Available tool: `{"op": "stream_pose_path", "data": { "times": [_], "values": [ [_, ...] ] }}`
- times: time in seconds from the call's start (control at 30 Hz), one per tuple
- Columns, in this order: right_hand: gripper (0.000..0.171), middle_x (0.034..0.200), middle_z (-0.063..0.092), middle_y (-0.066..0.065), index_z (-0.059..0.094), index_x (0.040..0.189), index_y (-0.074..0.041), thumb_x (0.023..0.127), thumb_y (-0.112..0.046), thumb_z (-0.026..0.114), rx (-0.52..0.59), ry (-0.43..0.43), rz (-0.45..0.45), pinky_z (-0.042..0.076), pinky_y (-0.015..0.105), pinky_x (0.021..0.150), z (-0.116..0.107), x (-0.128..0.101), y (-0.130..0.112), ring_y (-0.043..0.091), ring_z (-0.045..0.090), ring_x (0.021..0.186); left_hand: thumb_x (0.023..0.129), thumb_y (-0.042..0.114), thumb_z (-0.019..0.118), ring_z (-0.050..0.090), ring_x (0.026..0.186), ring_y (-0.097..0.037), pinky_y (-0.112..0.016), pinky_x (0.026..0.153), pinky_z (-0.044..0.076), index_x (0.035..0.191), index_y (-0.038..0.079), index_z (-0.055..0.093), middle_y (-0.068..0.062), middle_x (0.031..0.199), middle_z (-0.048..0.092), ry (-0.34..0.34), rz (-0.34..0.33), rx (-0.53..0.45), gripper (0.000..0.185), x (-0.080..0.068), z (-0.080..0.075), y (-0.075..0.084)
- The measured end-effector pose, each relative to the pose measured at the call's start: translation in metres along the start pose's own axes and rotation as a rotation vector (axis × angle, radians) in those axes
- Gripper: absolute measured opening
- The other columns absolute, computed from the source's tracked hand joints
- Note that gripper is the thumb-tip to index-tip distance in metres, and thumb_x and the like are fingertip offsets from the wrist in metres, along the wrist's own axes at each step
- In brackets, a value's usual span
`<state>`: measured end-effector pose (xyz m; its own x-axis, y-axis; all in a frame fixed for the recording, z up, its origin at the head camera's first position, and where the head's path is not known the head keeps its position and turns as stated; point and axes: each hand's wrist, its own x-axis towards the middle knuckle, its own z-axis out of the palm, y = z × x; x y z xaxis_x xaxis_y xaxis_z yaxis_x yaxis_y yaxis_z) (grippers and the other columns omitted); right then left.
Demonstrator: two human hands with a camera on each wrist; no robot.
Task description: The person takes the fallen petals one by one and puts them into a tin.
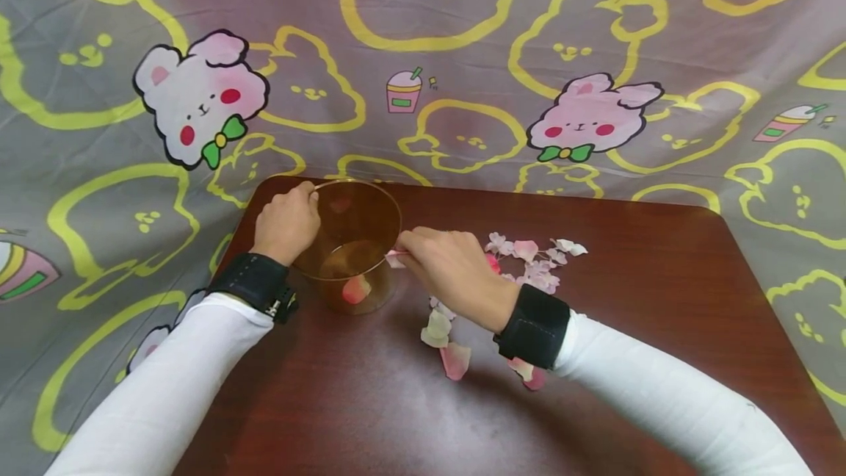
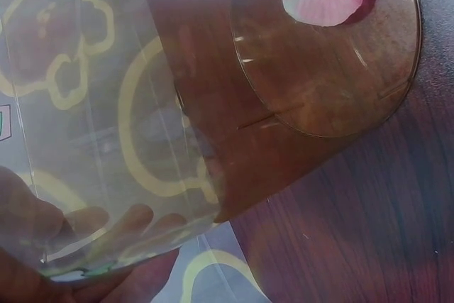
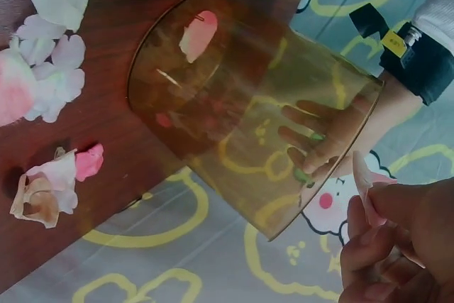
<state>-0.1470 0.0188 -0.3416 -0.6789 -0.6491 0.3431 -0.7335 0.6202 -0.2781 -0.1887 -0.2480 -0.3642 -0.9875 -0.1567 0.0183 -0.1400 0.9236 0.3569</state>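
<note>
Tabletop [image 1: 661,270], one container [image 1: 350,248], one pinched petal [image 3: 364,182]

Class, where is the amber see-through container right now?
In the head view, the amber container sits left of centre on the table, between the left hand at its rim and the right hand.

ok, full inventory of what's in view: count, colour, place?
Container: 1, transparent amber, table's left side
Inner petal: at least 1, pink, inside near the base
Held petal: 1, pale pink, in the right hand
Loose petals: several, pink and pale, right of the container
Blossoms: several, pale pink, among the petals
Table: 1, reddish-brown, centre
Cloth: grey with yellow outlines, behind
Wrist straps: 2, black
Sleeves: 2, white
Left hand: 1, on the container's rim
Right hand: 1, beside the container
</note>
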Motion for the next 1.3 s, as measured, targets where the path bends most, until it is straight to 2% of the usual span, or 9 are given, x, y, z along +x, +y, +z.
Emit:
{"op": "stream_pose_path", "data": {
  "times": [0.53,0.8,1.3],
  "values": [
    [0.012,0.075,0.061,-0.008,0.068,0.090,-0.020,0.098,-0.030,0.068,-0.035,0.012,-0.002,0.044,0.029,0.054,0.005,0.025,-0.010,0.008,0.055,0.063,0.108,0.021,0.038,0.063,0.104,-0.059,-0.068,0.082,0.048,0.127,0.003,0.055,-0.037,0.118,0.064,0.008,-0.003,-0.001,0.032,0.000,0.000,-0.001],
    [0.012,0.076,0.064,-0.008,0.071,0.093,-0.020,0.097,-0.032,0.069,0.065,-0.051,0.057,0.044,0.029,0.056,0.008,0.035,-0.015,0.008,0.056,0.066,0.109,0.022,0.037,0.063,0.104,-0.059,-0.067,0.083,0.048,0.126,0.004,0.055,-0.037,0.118,0.064,-0.007,-0.009,-0.003,0.031,0.000,-0.001,0.000],
    [0.015,0.072,0.058,-0.007,0.067,0.086,-0.020,0.098,-0.029,0.067,0.002,-0.088,0.073,0.042,0.030,0.056,0.015,0.048,-0.020,0.011,0.056,0.066,0.108,0.022,0.037,0.062,0.103,-0.060,-0.068,0.081,0.048,0.125,0.003,0.056,-0.038,0.118,0.063,0.018,0.002,-0.009,0.031,0.000,0.001,-0.001]
  ]
}}
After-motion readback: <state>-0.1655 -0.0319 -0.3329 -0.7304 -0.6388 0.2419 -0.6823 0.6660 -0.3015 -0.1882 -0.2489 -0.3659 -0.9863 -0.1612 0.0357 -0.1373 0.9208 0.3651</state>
